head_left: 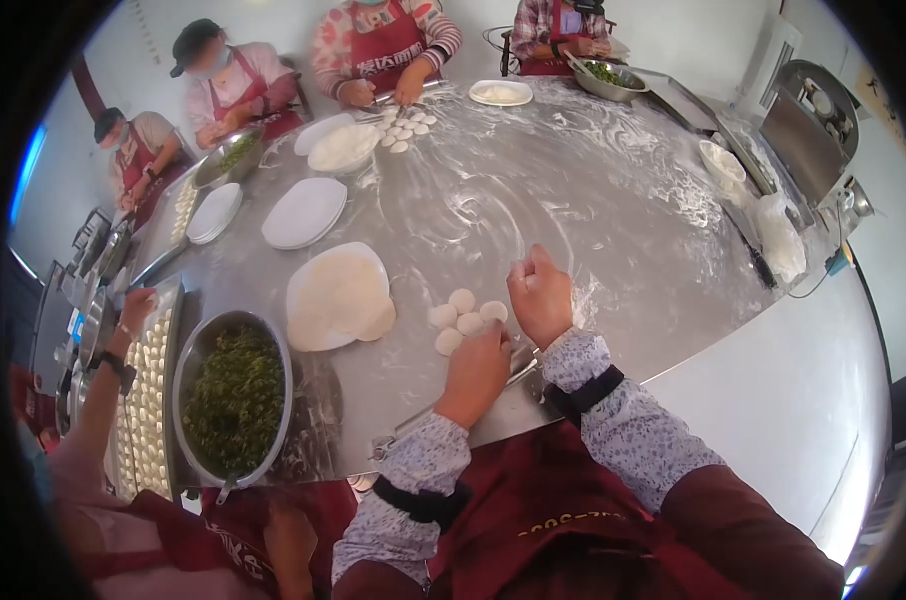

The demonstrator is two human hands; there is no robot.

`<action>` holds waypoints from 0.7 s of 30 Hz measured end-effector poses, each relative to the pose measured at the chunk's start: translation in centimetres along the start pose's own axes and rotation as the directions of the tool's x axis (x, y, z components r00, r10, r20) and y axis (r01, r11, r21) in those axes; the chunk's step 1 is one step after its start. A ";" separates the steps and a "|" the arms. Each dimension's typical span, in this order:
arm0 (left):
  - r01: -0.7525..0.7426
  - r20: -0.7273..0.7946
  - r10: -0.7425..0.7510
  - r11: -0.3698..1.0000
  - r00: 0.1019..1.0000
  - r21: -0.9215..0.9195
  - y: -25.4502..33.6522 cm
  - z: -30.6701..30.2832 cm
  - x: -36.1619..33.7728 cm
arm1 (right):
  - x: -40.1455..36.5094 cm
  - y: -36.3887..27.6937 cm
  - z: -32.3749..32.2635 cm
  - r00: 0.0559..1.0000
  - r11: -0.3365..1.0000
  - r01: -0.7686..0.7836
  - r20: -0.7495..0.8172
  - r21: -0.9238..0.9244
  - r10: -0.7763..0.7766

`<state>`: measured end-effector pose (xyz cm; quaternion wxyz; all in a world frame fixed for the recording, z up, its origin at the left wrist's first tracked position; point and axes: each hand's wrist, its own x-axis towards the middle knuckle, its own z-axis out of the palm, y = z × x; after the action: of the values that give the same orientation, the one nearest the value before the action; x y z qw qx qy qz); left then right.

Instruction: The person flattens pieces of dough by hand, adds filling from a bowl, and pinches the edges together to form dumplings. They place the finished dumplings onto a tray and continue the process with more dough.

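Several small pale dough discs [470, 323] lie clustered on the floured metal table. My left hand [476, 378] is closed just beside them, knuckles up, close to the nearest discs; whatever its fingers hold is hidden. To its right, my right hand [541, 300] is curled into a fist over the tabletop, and its contents cannot be made out. A thin metal-looking bar [521, 373] shows near both wrists, partly covered by the hands. Left of the discs, a white plate [318, 270] carries flat round dough wrappers [351, 300].
A metal bowl of chopped green filling [235, 395] stands at the left, beside a tray of dumplings [145, 405]. A co-worker's hand [138, 308] is over that tray. Stacked plates [306, 212] lie further back. Co-workers sit across the table. A knife [751, 248] lies at the right edge.
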<state>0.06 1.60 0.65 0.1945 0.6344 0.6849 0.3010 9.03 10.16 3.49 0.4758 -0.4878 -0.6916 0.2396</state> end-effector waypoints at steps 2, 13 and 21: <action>0.017 -0.067 -0.022 0.997 0.998 -0.076 -0.5 0.2 0.3 | -0.1 0.0 -0.2 1.000 0.999 0.028 0.003 0.017 -0.028; -0.025 -0.064 0.021 0.998 0.998 -0.065 -0.2 0.8 0.3 | 0.1 0.3 0.2 0.998 0.997 0.063 -0.014 0.042 -0.062; -0.079 0.140 0.087 0.995 0.986 -0.061 -1.3 -0.8 -1.1 | -3.9 1.1 -4.3 0.999 0.999 -0.054 -0.005 0.007 0.054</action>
<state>-1.27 0.39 0.25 0.2480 0.6765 0.6337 0.2816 13.65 6.54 2.82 0.4724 -0.5053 -0.6762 0.2535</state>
